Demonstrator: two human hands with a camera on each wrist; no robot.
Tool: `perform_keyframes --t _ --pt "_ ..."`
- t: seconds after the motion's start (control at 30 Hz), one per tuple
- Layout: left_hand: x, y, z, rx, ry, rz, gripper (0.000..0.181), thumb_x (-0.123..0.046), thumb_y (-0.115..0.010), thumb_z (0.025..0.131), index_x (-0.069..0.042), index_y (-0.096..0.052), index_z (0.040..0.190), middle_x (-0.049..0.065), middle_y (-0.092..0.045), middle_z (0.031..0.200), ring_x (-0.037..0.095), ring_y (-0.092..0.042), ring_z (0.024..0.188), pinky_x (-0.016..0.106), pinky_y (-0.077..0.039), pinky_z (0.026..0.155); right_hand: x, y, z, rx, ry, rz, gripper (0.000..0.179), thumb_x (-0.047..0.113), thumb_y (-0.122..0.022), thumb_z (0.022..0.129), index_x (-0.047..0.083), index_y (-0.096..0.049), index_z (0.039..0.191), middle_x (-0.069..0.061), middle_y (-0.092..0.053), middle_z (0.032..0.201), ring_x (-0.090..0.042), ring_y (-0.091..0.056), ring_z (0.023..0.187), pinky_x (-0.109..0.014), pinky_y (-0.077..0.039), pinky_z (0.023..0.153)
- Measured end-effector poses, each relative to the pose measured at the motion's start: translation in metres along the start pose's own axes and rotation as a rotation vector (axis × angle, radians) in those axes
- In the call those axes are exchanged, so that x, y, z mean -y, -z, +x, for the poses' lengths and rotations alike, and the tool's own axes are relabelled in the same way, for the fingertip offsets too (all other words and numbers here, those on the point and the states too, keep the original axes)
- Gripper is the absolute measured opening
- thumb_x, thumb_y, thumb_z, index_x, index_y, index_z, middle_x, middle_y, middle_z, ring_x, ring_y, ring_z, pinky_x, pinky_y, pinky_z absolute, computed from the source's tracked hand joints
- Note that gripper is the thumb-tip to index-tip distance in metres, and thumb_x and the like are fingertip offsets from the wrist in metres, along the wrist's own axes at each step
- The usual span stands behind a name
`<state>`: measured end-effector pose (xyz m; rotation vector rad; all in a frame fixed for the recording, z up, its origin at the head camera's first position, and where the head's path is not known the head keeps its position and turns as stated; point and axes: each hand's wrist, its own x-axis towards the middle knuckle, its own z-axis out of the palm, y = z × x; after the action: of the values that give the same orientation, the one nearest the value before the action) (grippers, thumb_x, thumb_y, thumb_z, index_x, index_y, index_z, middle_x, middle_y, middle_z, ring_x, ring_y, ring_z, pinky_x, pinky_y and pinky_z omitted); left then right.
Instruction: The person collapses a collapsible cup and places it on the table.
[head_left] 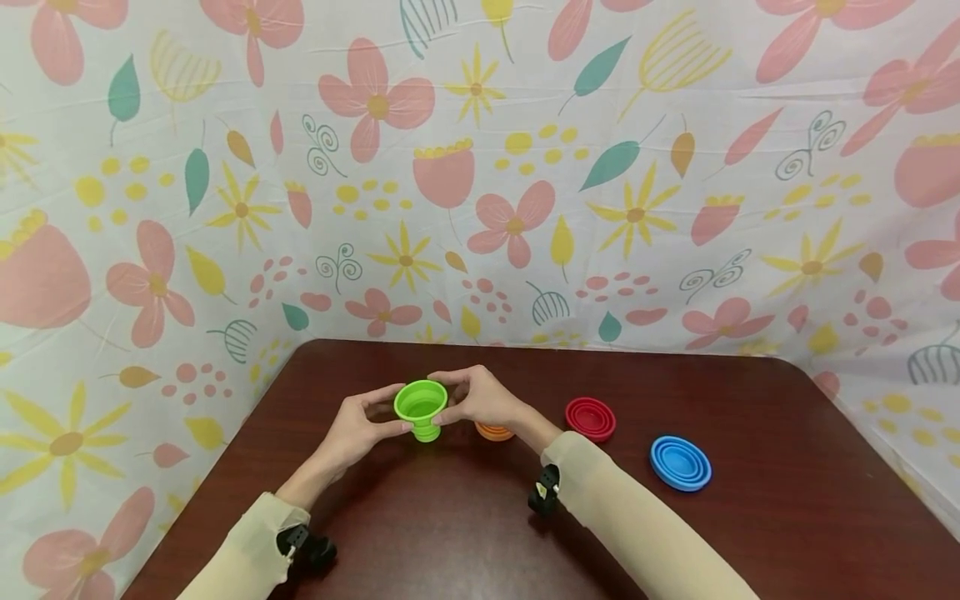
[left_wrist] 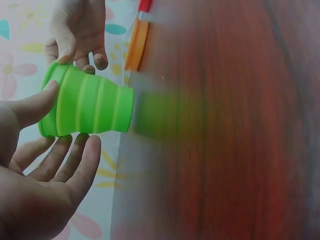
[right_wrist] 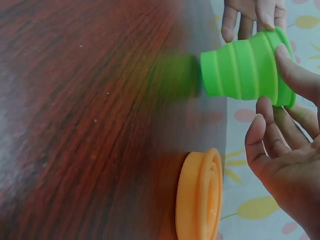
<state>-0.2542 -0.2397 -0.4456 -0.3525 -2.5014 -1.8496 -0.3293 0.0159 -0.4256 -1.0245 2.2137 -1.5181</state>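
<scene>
A green collapsible cup (head_left: pixel 422 403) stands upright and extended between both hands, wide rim up, its ringed wall plain in the left wrist view. My left hand (head_left: pixel 349 433) holds its left side near the rim, thumb toward me and fingers behind. From the opposite side my right hand (head_left: pixel 486 397) grips the rim in the same way. The cup's narrow base is at or just above the table; I cannot tell whether it touches. An orange collapsed cup (right_wrist: pixel 192 195) lies flat just right of the green one, partly hidden by my right hand in the head view.
Farther right on the dark wooden table (head_left: pixel 450 517) lie a red collapsed cup (head_left: pixel 590 419) and a blue collapsed cup (head_left: pixel 680 463). A flower-printed cloth (head_left: pixel 517 308) hangs behind the table's far edge and along its sides.
</scene>
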Motion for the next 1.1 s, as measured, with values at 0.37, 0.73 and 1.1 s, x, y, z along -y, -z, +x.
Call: perform_keyframes --t 0.37,0.73,1.1 --pt "-0.018 -0.015 -0.008 0.026 -0.024 -0.056 0.065 -0.014 -0.088 0.087 -0.011 -0.062 0.147 0.012 -0.07 0.13 0.031 -0.064 0.121 0.033 -0.059 0.09 0.017 0.007 -0.03 -0.048 0.03 0.007 0.069 0.004 -0.091 0.082 -0.001 -0.062 0.145 -0.016 -0.077 0.105 -0.024 -0.069 0.08 -0.028 -0.056 0.073" --pt "-0.041 -0.037 -0.01 0.075 -0.095 -0.101 0.065 -0.008 -0.087 0.087 -0.01 -0.062 0.147 0.016 -0.071 0.128 0.034 -0.066 0.12 0.032 -0.06 0.087 0.032 0.019 -0.068 -0.128 0.056 -0.005 0.068 0.009 -0.09 0.084 0.002 -0.063 0.145 -0.009 -0.076 0.119 -0.026 -0.07 0.093 -0.035 -0.061 0.077" --pt "-0.06 -0.064 -0.013 0.134 -0.167 -0.115 0.063 -0.007 -0.087 0.087 -0.009 -0.064 0.145 0.013 -0.07 0.13 0.032 -0.068 0.117 0.035 -0.06 0.087 0.045 0.032 -0.108 -0.165 0.05 -0.004 0.067 0.013 -0.09 0.084 0.006 -0.063 0.146 -0.007 -0.077 0.109 -0.028 -0.069 0.086 -0.037 -0.061 0.075"
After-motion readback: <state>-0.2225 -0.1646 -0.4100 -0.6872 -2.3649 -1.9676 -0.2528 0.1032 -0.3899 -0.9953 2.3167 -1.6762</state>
